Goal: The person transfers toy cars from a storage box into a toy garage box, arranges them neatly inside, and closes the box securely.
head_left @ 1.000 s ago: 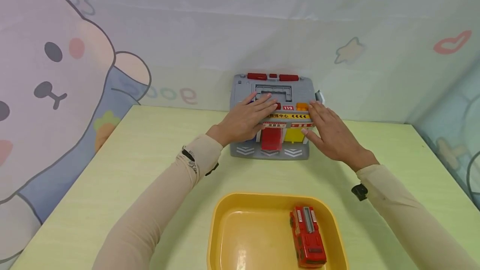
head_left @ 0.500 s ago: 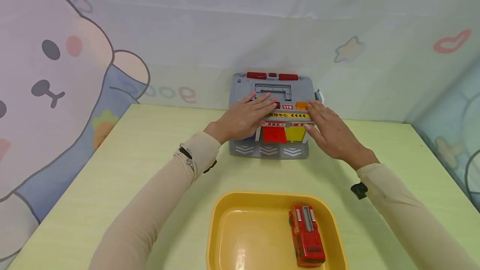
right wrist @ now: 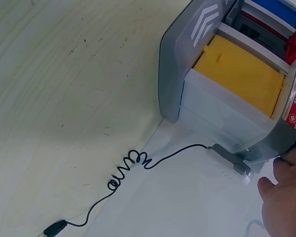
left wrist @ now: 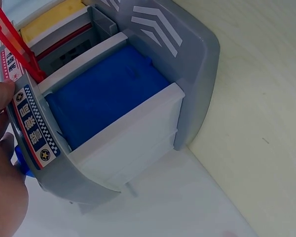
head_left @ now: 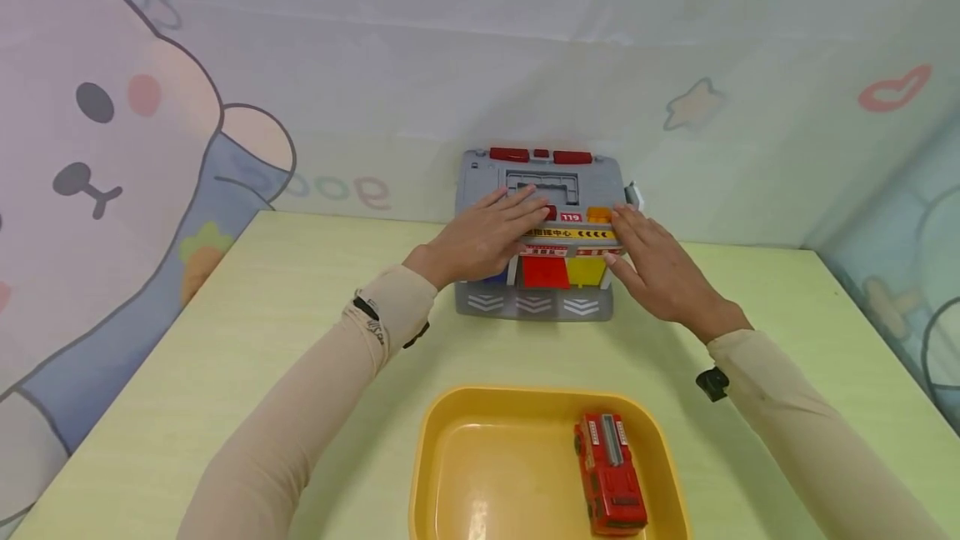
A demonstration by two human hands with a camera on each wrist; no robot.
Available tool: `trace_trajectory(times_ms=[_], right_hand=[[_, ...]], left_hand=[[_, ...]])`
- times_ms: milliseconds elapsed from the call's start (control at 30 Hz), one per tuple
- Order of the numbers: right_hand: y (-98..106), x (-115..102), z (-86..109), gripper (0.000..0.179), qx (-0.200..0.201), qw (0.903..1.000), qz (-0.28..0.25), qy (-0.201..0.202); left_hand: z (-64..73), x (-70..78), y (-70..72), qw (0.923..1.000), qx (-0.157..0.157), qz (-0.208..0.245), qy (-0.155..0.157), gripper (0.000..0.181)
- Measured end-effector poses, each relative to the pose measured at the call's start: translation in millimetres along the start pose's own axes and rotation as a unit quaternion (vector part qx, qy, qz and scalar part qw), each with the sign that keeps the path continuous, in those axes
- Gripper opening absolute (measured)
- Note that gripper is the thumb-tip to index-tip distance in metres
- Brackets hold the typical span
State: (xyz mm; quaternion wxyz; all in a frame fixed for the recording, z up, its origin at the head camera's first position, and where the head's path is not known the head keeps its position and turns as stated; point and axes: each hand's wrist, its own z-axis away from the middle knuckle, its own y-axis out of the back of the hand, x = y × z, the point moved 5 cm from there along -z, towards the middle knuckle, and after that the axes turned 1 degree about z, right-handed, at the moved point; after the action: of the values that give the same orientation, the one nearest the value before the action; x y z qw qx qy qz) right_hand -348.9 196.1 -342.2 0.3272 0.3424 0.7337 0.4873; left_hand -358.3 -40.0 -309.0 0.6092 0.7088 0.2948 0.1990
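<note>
A grey toy garage point(head_left: 480, 182) stands at the back of the table against the backdrop. My left hand point(head_left: 480, 240) lies on the left front of its roof, fingers stretched out. On the roof's right front corner rests my right hand point(head_left: 663, 273), its fingers also extended and its thumb by the front edge. The middle red door point(head_left: 545, 272) is swung up and juts outward, showing a dark bay behind it in the wrist views. The blue door point(left wrist: 108, 94) on the left and the yellow door point(right wrist: 241, 76) on the right are down.
A yellow tray point(head_left: 525, 394) sits in front of the garage, with a red toy fire truck point(head_left: 613, 477) along its right side. A coiled black cord point(right wrist: 133, 158) runs from a grey piece point(right wrist: 229, 158) beside the garage. A printed backdrop point(head_left: 420, 65) borders the table.
The middle red door has swung up from hanging nearly straight down to jutting outward. Both hands have stayed in place on the roof.
</note>
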Motion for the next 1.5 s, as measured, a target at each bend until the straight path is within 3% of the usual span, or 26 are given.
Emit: trace_trajectory(times_ms=[233, 533, 800, 1167, 1500], right_hand=[[0.2, -0.1, -0.2, 0.067, -0.002, 1.0, 0.005, -0.002], [-0.4, 0.2, -1.2, 0.066, -0.002, 1.0, 0.002, 0.006], [-1.6, 0.7, 0.3, 0.066, -0.002, 1.0, -0.001, 0.001], [1.3, 0.6, 1.1, 0.066, -0.002, 1.0, 0.004, -0.005], [4.7, -0.2, 2.5, 0.067, -0.01, 0.9999, -0.007, -0.004]], left_hand=[[3.4, -5.2, 0.5, 0.9996, 0.006, 0.018, 0.019, 0.063], [11.5, -15.9, -4.0, 0.9994, 0.009, 0.008, 0.032, 0.065], [17.0, -21.8, -6.7, 0.9985, 0.033, 0.009, 0.042, 0.066], [13.2, -21.4, -6.7, 0.9989, 0.029, -0.017, 0.032, 0.065], [12.7, -21.1, -6.4, 0.9991, 0.023, -0.005, 0.034, 0.066]])
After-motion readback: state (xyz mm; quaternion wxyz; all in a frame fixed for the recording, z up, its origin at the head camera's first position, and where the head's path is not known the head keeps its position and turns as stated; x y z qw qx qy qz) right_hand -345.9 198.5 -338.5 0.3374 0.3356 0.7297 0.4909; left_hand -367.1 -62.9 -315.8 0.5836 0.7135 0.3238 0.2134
